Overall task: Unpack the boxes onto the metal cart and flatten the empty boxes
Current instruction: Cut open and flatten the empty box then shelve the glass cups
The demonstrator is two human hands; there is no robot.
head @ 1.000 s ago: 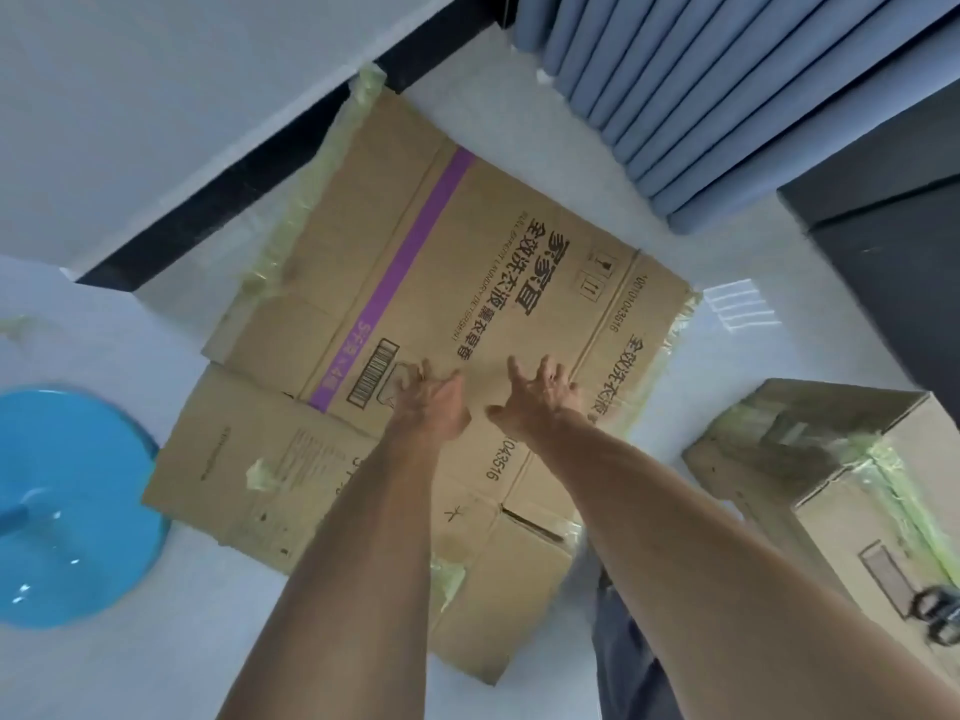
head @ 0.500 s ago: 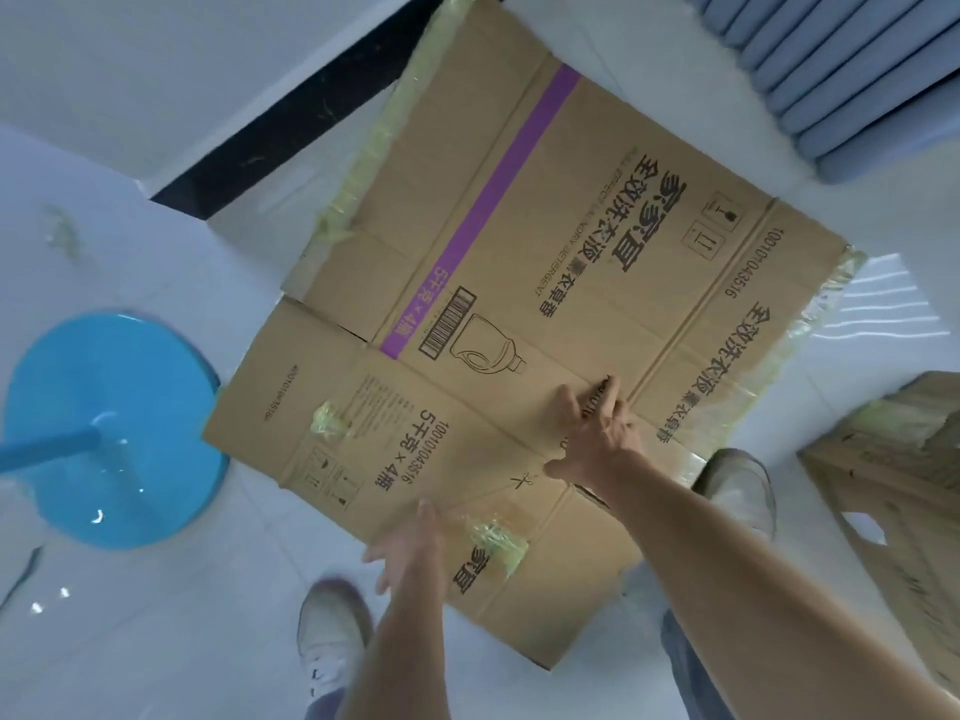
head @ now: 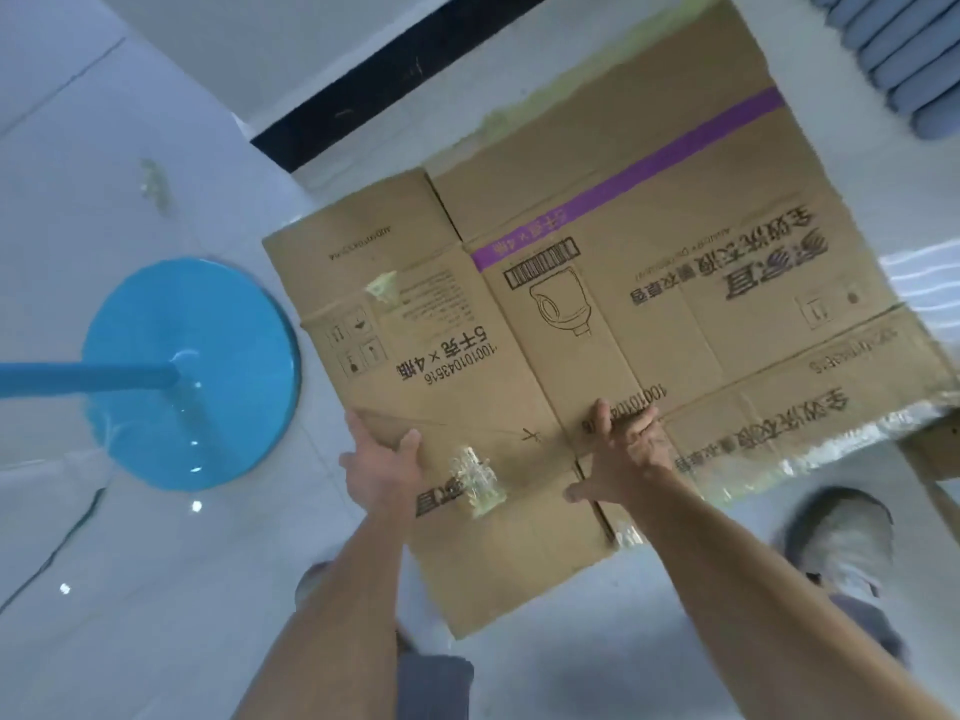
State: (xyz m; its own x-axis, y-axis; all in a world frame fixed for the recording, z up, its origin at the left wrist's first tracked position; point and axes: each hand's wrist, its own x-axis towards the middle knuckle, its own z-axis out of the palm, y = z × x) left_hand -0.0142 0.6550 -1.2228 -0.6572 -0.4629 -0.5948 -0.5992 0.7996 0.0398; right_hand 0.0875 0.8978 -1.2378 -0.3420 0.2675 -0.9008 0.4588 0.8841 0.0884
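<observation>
A flattened brown cardboard box (head: 649, 262) with a purple stripe and printed text fills the middle of the head view, over the white floor. Its left panel is raised toward me. My left hand (head: 382, 470) grips that panel's left edge, thumb on top and fingers underneath. My right hand (head: 623, 454) holds the box near the crease beside the lower flaps, its fingers curled over the cardboard. A scrap of clear tape (head: 475, 478) sticks to the flap between my hands. The metal cart is out of sight.
A blue round stand base (head: 208, 407) with a blue pole lies on the floor at the left. The corner of another cardboard box (head: 935, 452) shows at the right edge. Blue curtains (head: 904, 49) hang at top right. My shoe (head: 841, 543) is on the floor at lower right.
My left hand has moved from pressing the cardboard to gripping its left edge. The left panel has come up off the floor. The view has swung right and closer to the box.
</observation>
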